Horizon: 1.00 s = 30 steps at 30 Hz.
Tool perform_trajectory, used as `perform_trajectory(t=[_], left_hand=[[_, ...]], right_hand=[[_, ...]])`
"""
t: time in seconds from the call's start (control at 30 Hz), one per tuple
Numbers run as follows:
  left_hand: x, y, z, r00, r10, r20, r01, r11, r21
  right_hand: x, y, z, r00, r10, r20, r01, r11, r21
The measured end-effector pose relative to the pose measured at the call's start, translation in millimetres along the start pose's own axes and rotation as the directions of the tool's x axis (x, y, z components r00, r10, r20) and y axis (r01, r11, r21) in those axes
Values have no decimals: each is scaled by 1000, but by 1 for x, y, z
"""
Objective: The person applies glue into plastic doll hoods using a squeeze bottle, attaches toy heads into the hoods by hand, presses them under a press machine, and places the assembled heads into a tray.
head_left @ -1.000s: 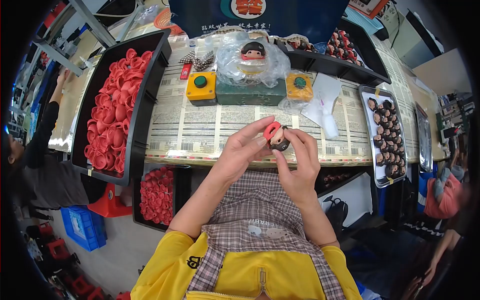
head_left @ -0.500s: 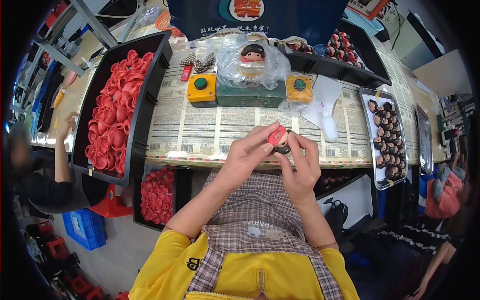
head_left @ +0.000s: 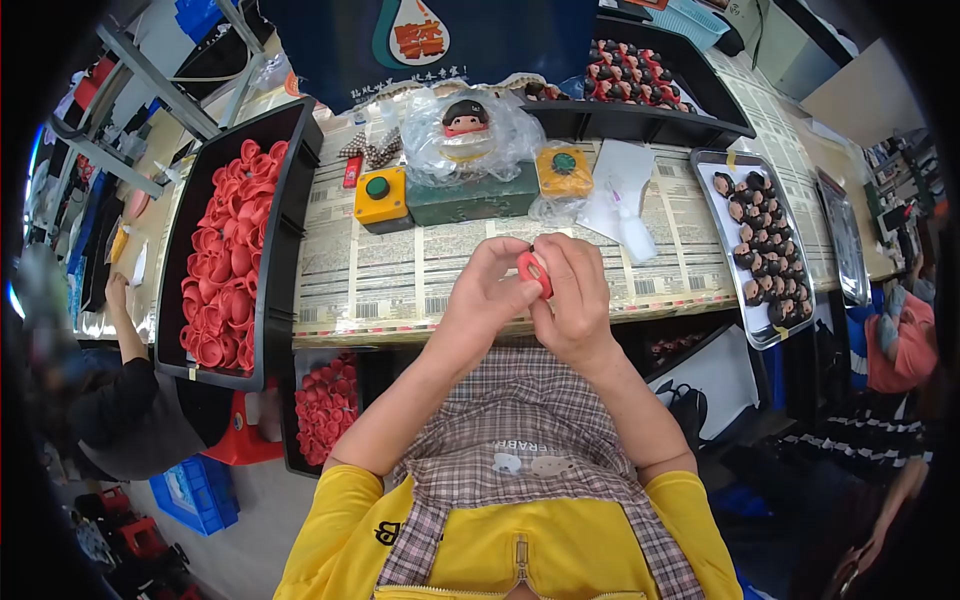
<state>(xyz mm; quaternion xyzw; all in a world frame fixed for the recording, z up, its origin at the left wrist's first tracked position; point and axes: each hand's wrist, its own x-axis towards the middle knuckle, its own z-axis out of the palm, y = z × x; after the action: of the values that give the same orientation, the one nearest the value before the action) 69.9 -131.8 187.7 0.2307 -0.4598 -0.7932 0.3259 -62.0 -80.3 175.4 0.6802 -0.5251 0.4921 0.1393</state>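
My left hand (head_left: 485, 290) is closed, thumb and fingers pinching a red hollow piece (head_left: 535, 274) with an oval opening. My right hand (head_left: 572, 295) is closed right beside it, fingers curled round a small doll head that they almost wholly hide. Red piece and doll head are held together over the table's front edge; how far one is fitted onto the other cannot be seen. Beyond my hands, a capped doll head (head_left: 465, 120) sits in clear plastic on a green block (head_left: 470, 196), flanked by yellow boxes with green buttons (head_left: 382, 200) (head_left: 564, 172).
A black bin (head_left: 290, 240) of red pieces stands on the left. Dark-haired doll heads fill a metal tray (head_left: 706, 190) on the right, and red-and-black ones a black bin (head_left: 690, 124) at the back. A white bottle (head_left: 637, 238) lies on paper. Another person's arm (head_left: 122, 315) is at left.
My hands have turned the pieces, so the red one now faces me and the doll head is mostly covered by my right fingers. The camera view has shifted and rotated slightly.
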Motion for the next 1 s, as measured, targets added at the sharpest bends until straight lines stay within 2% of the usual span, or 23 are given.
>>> perform_trajectory(t=[0.03, 0.13, 0.17, 0.23, 0.27, 0.37, 0.4, 0.5, 0.53, 0.6, 0.7, 0.77, 0.83, 0.87, 0.93, 0.97, 1.0], left_hand=[[1, 7, -2, 998, -62, 3, 62, 998, -34], [7, 17, -19, 976, -140, 166, 155, 984, -83], [8, 18, -22, 971, -140, 195, 159, 984, -85], [12, 28, -29, 959, -126, 254, 149, 986, -70], [12, 34, -32, 967, -145, 208, 151, 988, -15], [14, 49, -42, 990, -31, 138, 34, 999, -20], [15, 61, -43, 995, 16, 95, -24, 996, 82], [27, 77, -63, 986, 167, 2, -163, 956, 245], [32, 83, -65, 980, 196, -32, -181, 947, 267], [42, 94, -66, 962, 256, -97, -215, 926, 310], [59, 93, -90, 924, 359, -129, -280, 868, 411], [63, 96, -96, 912, 378, -162, -276, 855, 439], [68, 100, -98, 901, 382, -206, -241, 836, 494], [72, 100, -97, 885, 401, -236, -240, 828, 507], [79, 109, -85, 896, 378, -233, -200, 811, 550], [84, 112, -81, 901, 369, -230, -184, 802, 569], [91, 110, -80, 900, 362, -241, -164, 796, 583]], right_hand=[[4, -2, -4, 1000, -10, 15, 10, 1000, 20], [10, -5, -8, 998, -47, 32, 45, 997, 70], [15, -6, -8, 997, -69, 30, 66, 994, 88], [25, -6, -11, 987, -66, 144, 42, 986, 159], [28, -5, -11, 978, -55, 203, 15, 981, 191], [65, 7, -18, 924, -85, 374, -71, 920, 386], [75, 20, -15, 891, -63, 450, -133, 911, 391], [116, 52, 19, 952, 23, 306, -66, 989, 131], [130, 60, 32, 894, 127, 429, -174, 982, 71], [150, 70, 58, 704, 328, 630, -355, 931, -88], [138, 76, 80, 840, 53, 541, 3, 995, -102], [140, 83, 87, 798, 177, 576, -133, 984, -118], [154, 64, 66, 706, 312, 636, -321, 941, -106], [151, 61, 63, 764, 312, 564, -338, 939, -61], [133, 70, 75, 894, 249, 372, -325, 933, 155], [125, 75, 79, 939, 227, 259, -293, 921, 256], [121, 74, 76, 957, 227, 183, -271, 923, 272]])
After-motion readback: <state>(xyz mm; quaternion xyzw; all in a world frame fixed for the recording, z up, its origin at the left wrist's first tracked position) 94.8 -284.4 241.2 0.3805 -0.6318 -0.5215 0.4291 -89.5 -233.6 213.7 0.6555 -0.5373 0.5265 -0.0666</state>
